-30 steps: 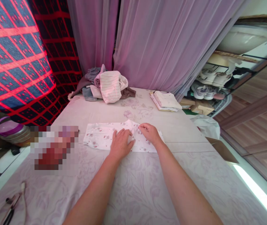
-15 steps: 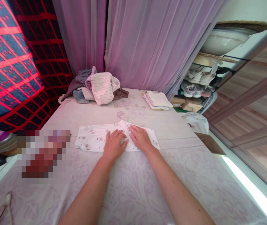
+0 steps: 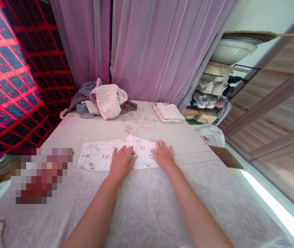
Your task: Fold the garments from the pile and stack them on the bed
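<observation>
A pair of white trousers (image 3: 95,155) with a small printed character pattern lies flat across the bed, folded lengthwise, its peak pointing away from me. My left hand (image 3: 122,160) rests palm down on the middle of the cloth, fingers spread. Over the right end lies my right hand (image 3: 164,155), also flat with fingers stretched out; it covers part of that end. Neither hand grips the fabric.
A heap of crumpled clothes (image 3: 108,101) sits at the far left of the bed (image 3: 147,206). Folded clothes (image 3: 169,113) are stacked at the far right. Beyond the right edge stand a shoe rack (image 3: 209,93) and an open cardboard box (image 3: 225,157). Purple curtains (image 3: 149,48) hang behind.
My right hand has slid from the middle of the trousers to their right end. The left hand stays near the middle. The view has shifted slightly.
</observation>
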### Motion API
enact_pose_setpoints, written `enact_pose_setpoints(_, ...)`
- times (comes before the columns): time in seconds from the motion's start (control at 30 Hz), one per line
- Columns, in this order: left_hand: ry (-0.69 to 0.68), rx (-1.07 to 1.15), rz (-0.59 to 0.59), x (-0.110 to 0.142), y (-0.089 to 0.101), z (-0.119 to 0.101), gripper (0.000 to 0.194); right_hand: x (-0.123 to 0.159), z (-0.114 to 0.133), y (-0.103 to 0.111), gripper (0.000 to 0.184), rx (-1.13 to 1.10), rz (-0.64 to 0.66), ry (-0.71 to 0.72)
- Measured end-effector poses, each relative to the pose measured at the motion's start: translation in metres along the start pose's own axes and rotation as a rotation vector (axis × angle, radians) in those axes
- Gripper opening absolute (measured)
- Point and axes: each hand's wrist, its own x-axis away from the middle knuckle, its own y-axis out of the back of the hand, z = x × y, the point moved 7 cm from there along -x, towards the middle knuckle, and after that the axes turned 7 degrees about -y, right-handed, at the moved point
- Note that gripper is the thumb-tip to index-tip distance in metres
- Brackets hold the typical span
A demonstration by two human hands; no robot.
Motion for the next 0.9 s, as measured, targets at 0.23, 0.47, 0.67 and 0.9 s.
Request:
enact_pose_setpoints(0.23, 0.004, 0.032, -0.027, 0.000, 0.001, 0.002, 0.016, 0.000, -0.008, -0.002, 0.064, -0.015, 0.014, -0.016)
enact_pose_setpoints(0.47, 0.276, 0.569, -0.383, -0.002, 0.013, 0.040, 0.017, 0.006, -0.018, -0.001, 0.064, -0.001, 0.045, -0.078)
enact_pose_setpoints(0.67, 0.432, 1.001, -0.900, 0.013, 0.032, 0.079, 0.021, 0.015, 0.042, 0.010, 0.062, -0.061, -0.073, 0.126)
enact_pose_setpoints(0.9, 0.479, 1.090, -0.932, 0.015, 0.025, 0.091, 0.022, 0.025, 0.098, -0.012, 0.061, -0.091, 0.022, 0.323)
